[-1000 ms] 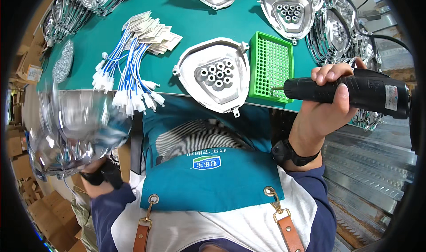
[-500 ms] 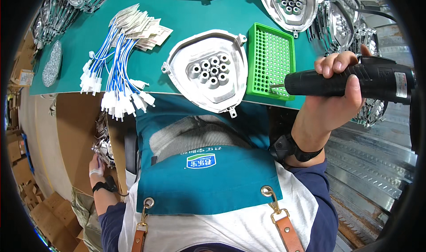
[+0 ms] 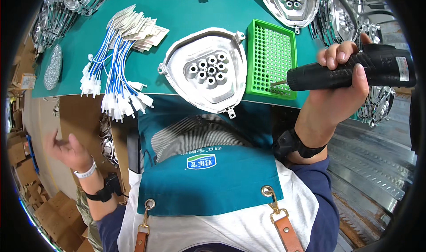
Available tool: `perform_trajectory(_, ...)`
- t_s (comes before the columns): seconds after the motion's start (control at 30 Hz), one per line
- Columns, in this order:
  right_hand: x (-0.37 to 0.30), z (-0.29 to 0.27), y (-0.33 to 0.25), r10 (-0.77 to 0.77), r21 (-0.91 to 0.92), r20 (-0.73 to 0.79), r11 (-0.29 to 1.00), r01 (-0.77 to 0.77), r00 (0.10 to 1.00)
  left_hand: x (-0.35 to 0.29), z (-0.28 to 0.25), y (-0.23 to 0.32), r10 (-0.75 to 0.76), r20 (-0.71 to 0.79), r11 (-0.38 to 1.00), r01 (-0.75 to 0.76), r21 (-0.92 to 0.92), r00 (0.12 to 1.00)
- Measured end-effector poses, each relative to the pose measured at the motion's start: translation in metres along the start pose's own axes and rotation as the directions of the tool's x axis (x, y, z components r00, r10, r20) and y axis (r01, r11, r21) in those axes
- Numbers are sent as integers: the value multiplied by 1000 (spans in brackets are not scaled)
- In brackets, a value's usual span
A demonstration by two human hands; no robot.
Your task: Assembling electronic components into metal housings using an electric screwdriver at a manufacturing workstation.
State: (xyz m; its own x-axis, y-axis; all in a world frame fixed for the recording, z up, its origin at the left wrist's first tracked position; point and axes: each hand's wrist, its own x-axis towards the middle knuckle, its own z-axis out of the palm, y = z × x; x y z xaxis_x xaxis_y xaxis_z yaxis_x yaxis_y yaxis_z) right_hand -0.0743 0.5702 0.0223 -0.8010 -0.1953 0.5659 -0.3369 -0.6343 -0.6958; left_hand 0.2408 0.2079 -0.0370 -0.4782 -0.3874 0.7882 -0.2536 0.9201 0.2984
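Observation:
My right hand [image 3: 344,85] is wrapped round a black electric screwdriver [image 3: 377,70], held level over the table's near right part. Its bit points left, with the tip over the lower part of a green screw tray [image 3: 251,52]; whether it touches a screw I cannot tell. Small screws fill many of the tray's holes. Left of the tray, a silver metal cover [image 3: 179,70] with several raised round bosses lies at the table's near edge, one lug jutting past it. My left hand [image 3: 73,152] is in the air below the table's left side, fingers apart and slightly blurred, with nothing in it.
White-and-blue wires with connectors [image 3: 120,74] and flat pads lie left on the green table [image 3: 195,10]. A crumpled silvery bundle [image 3: 53,67] sits further left. Stacked metal covers [image 3: 337,19] stand at the right and far left. Below left, a cardboard box [image 3: 82,119] holds metal parts.
My left hand has come away from the metal parts in the box, outward and up, and its fingers have spread. The screwdriver has barely shifted, its tip still over the tray.

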Motion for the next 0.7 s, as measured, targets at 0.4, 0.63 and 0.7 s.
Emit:
perform_trajectory(0.4,5,-16,2,17,57,-35,998,-15,999,84,129,251,744,582,668,-374,-643,327)
perform_trajectory(0.63,3,-23,3,40,43,15,998,-40,999,68,145,252,713,609,701,-370,-610,346)
perform_trajectory(0.7,3,-25,3,31,83,47,996,-34,998,68,148,252,716,600,699,-364,-616,357)
